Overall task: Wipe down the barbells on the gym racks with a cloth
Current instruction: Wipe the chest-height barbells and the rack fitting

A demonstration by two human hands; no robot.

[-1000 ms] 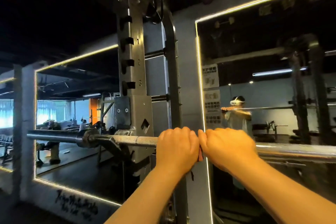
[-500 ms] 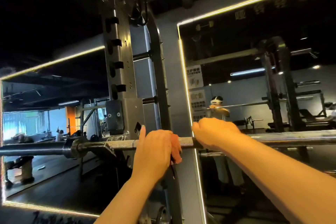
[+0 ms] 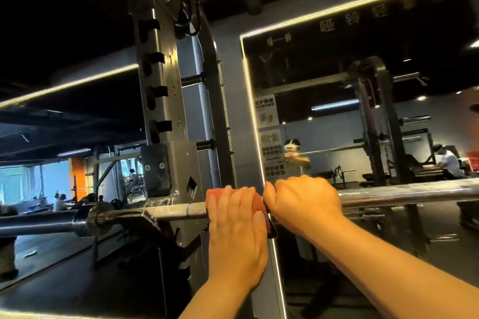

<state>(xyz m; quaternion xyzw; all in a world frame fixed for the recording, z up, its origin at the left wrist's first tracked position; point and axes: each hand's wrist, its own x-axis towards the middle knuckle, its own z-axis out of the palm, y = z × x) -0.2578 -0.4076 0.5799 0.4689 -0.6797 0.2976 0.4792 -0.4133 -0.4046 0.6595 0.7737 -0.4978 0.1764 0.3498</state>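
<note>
A steel barbell lies level across the rack's hook in front of me, its sleeve pointing left. An orange-red cloth is wrapped over the bar just right of the rack upright. My left hand presses flat on the cloth, fingers stretched over the bar. Directly to its right, my right hand is curled around the bare shaft, thumb side touching the cloth. The rest of the shaft runs off to the right edge.
The grey rack upright with numbered slots stands just left of my hands. Behind the bar are wall mirrors with lit edges, reflecting the rack, benches and people. Dark floor lies below.
My left hand has opened flat over the cloth and shifted right along the bar until it meets my right hand. The view has panned slightly right.
</note>
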